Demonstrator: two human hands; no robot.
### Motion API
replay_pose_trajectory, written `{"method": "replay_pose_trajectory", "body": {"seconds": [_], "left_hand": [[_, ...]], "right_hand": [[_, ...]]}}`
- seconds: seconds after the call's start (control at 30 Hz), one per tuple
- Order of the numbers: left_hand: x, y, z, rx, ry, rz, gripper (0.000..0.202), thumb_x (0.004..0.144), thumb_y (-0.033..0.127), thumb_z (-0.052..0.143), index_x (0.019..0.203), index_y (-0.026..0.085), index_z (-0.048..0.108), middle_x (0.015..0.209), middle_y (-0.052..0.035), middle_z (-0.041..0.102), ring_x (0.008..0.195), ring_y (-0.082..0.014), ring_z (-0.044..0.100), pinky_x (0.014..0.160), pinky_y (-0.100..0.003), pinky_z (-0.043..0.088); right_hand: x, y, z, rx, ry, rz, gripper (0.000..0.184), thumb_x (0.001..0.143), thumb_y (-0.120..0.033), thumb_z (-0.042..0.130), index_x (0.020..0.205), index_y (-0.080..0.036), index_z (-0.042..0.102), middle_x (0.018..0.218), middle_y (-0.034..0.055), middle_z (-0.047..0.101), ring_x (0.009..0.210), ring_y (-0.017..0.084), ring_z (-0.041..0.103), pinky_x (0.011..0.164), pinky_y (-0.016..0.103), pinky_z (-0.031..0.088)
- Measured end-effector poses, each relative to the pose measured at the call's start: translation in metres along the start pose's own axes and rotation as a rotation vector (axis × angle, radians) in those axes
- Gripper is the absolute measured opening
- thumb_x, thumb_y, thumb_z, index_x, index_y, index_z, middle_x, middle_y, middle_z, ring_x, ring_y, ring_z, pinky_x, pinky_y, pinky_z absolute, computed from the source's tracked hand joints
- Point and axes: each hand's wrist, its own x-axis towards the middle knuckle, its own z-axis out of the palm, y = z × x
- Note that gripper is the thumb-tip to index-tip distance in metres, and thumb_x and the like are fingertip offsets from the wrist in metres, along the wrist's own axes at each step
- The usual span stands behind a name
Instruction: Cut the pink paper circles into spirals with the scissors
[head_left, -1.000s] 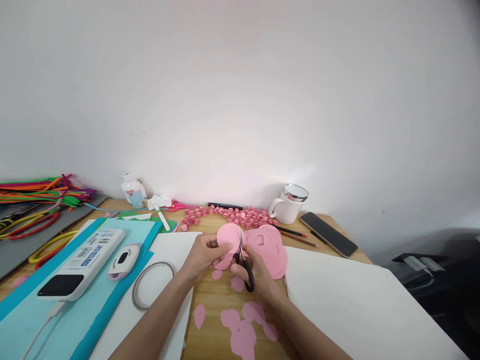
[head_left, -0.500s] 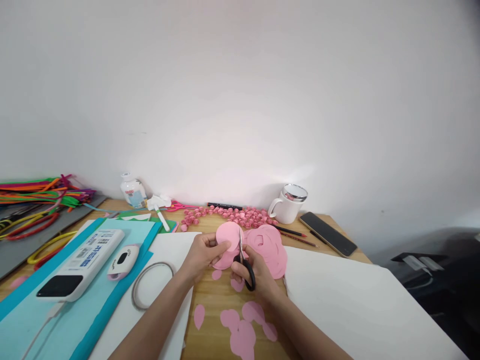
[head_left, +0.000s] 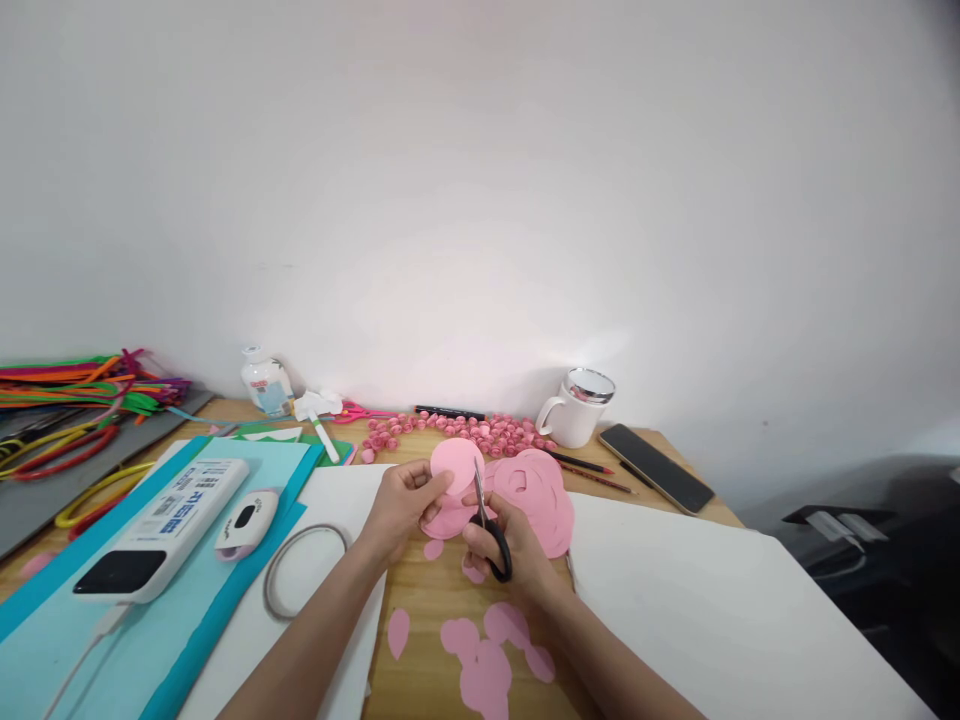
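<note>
My left hand (head_left: pixel 403 507) pinches a pink paper circle (head_left: pixel 454 466) above the wooden table (head_left: pixel 427 610). My right hand (head_left: pixel 507 545) grips black-handled scissors (head_left: pixel 486 520), blades pointing up into the circle's right edge. A trimmed strip of pink paper hangs below the circle. A stack of pink paper sheets with cut-outs (head_left: pixel 540 490) lies just behind my right hand. Several pink cut-out scraps (head_left: pixel 484 650) lie on the table near my wrists.
A white sheet (head_left: pixel 697 610) lies at right, blue paper (head_left: pixel 150 600) with a white device (head_left: pixel 161 525) and a tape dispenser (head_left: pixel 247 520) at left. A wire ring (head_left: pixel 300 570), small pink paper rolls (head_left: pixel 465 432), a white mug (head_left: pixel 576 408), a phone (head_left: pixel 656 467), pencils and coloured pipe cleaners (head_left: pixel 82 385) surround the work area.
The left hand has turned the pink circle slightly and the scissors have advanced along its edge. Both hands stay in nearly the same place.
</note>
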Motion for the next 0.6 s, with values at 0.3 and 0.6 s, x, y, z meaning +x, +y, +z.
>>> {"method": "replay_pose_trajectory", "body": {"seconds": [0.3,0.6], "left_hand": [[-0.0030,0.0011,0.0034,-0.045,-0.078,-0.048,0.032,0.070,0.045,0.067,0.068,0.015,0.055,0.043,0.0041,0.052,0.030,-0.0065,0.041,0.031,-0.017,0.026],[-0.0060,0.0014,0.0047,0.095,-0.073,-0.051,0.030,0.067,0.036,0.069,0.052,0.014,0.055,0.036,0.0055,0.046,0.031,-0.0041,0.033,0.033,-0.018,0.021]], "right_hand": [[0.0011,0.0058,-0.0008,-0.012,-0.007,0.041,0.044,0.065,-0.046,0.072,0.087,-0.019,0.046,0.043,-0.0143,0.036,0.033,0.004,0.034,0.037,0.018,0.030],[-0.0005,-0.0037,0.0034,-0.210,0.016,0.033,0.041,0.067,-0.045,0.070,0.088,-0.020,0.046,0.047,-0.0088,0.049,0.039,0.008,0.041,0.039,0.019,0.030]]}}
